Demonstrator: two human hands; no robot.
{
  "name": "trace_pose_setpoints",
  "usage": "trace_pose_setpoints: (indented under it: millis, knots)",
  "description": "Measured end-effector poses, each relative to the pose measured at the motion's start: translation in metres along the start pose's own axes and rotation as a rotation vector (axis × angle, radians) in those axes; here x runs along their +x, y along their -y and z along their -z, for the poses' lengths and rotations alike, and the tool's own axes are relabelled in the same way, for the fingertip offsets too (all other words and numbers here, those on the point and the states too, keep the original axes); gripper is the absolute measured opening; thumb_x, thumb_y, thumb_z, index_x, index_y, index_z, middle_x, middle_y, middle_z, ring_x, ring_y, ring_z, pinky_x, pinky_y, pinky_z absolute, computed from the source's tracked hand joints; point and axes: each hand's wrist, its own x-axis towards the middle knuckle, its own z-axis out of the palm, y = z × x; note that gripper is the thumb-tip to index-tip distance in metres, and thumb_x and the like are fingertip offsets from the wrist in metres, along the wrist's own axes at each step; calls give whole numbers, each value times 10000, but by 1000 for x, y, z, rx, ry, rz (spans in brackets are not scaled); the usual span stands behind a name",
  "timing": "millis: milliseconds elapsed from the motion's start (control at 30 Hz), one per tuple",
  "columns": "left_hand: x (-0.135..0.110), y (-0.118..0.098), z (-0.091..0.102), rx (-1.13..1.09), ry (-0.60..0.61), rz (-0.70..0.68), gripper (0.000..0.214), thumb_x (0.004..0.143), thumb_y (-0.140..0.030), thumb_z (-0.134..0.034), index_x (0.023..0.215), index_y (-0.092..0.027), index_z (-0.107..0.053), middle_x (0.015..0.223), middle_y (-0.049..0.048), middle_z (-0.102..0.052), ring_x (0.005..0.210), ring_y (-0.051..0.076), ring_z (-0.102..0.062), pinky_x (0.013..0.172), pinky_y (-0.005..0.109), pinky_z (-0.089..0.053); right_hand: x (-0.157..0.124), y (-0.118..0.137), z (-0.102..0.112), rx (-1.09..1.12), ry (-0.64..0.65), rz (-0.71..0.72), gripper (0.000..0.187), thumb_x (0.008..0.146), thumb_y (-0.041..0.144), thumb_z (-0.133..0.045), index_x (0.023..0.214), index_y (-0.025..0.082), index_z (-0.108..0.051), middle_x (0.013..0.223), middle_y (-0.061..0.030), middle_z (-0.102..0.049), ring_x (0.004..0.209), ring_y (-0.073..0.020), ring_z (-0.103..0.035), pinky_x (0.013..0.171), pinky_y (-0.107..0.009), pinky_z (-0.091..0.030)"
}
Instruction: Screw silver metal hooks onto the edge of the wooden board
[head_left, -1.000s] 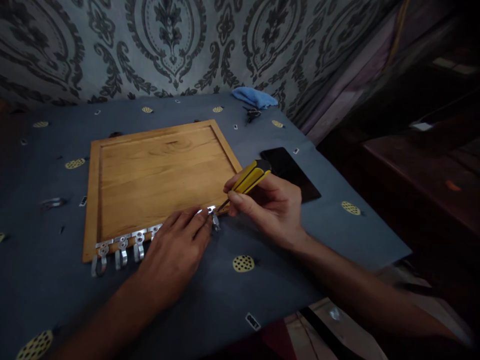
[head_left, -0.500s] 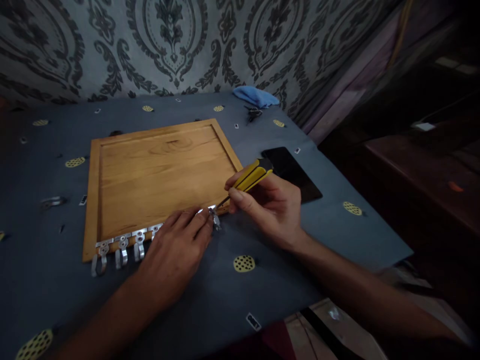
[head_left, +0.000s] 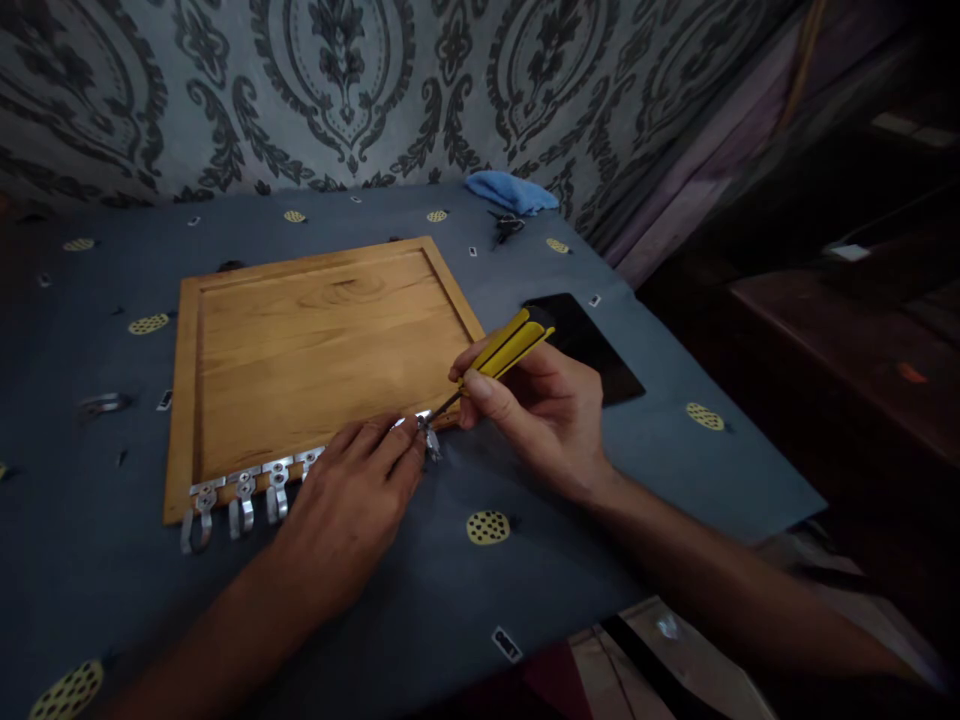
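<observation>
A wooden board (head_left: 330, 350) with a raised frame lies flat on the table. Along its near edge runs a metal hook rail (head_left: 247, 480) with several silver hooks hanging toward me. My left hand (head_left: 356, 500) rests over the rail's right part, its fingers curled down on it and hiding some hooks. Between the thumb and fingers of my right hand (head_left: 547, 420) is a yellow and black screwdriver (head_left: 510, 345). It is tilted, and its tip meets the rail at the rightmost hook (head_left: 432, 440). Whether a screw sits under the tip cannot be made out.
A loose metal hook (head_left: 105, 404) lies left of the board. Behind my right hand is a flat black tablet-like object (head_left: 592, 345). A blue cloth (head_left: 514, 192) and a small dark object (head_left: 507, 228) sit at the back. The table's right edge (head_left: 735, 395) slants toward me.
The screwdriver's handle has turned slightly in my right hand, and its end has tipped a little to the right. My left hand and the board stay in place.
</observation>
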Motion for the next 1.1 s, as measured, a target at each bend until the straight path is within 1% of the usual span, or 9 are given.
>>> trace_pose_setpoints:
  millis: [200,367,467,567,700,833,967,1033,1100]
  knots:
    - [1,0,0,-3,-11,-16,292,983,-143,-488,1189,-43,-669,1197,148,-721,1121,304,-658,953,444,-556,0,-1,0,-3,31,1,262,907,431,-710,849,185,-644,763,34,-609,543,-59,-617,544,-188,-535]
    - [1,0,0,-4,-13,0,296,990,-143,-477,1203,-57,-664,1208,136,-721,1132,299,-657,964,443,-552,0,-2,2,-34,61,6,206,904,374,-724,886,174,-681,765,25,-654,560,-70,-631,574,-206,-536]
    - [1,0,0,1,-13,-6,304,994,-137,-463,1205,-61,-667,1207,140,-724,1132,298,-661,962,441,-553,0,0,4,-90,95,20,156,904,322,-727,957,175,-733,788,4,-709,604,-89,-654,638,-237,-551]
    - [2,0,0,3,-20,-10,292,982,-130,-487,1196,-49,-668,1198,145,-726,1124,303,-665,951,445,-560,0,2,8,-103,118,-3,203,908,292,-721,1082,194,-758,833,-15,-752,571,-89,-634,616,-248,-556]
    - [1,0,0,6,-18,-8,294,975,-124,-500,1205,-43,-664,1222,147,-719,1131,311,-664,947,456,-566,1,4,12,-94,143,-5,266,909,254,-716,1173,232,-737,959,-33,-782,520,-79,-607,544,-239,-555]
    - [2,-1,1,4,-11,-11,292,971,-125,-507,1199,-37,-666,1206,147,-723,1120,313,-667,944,455,-571,2,5,15,-29,180,-2,326,922,239,-700,1247,247,-682,998,-28,-768,561,-84,-634,567,-239,-570]
    - [3,0,1,6,-27,-16,288,970,-125,-502,1189,-34,-665,1182,146,-725,1100,307,-666,925,447,-576,2,3,9,8,169,-49,280,882,365,-754,1096,200,-680,913,-23,-731,640,-97,-659,616,-237,-575]
    - [3,0,1,5,-30,-14,286,971,-126,-499,1187,-42,-665,1156,138,-729,1079,292,-668,924,431,-574,2,1,4,39,135,-83,385,787,438,-834,1002,200,-622,868,-9,-719,693,-116,-684,641,-241,-583]
    - [2,0,1,9,-14,-7,295,972,-131,-498,1208,-54,-658,1167,134,-724,1099,283,-657,953,418,-560,2,0,0,91,82,-116,480,712,460,-885,936,218,-537,815,17,-710,670,-118,-689,611,-239,-582]
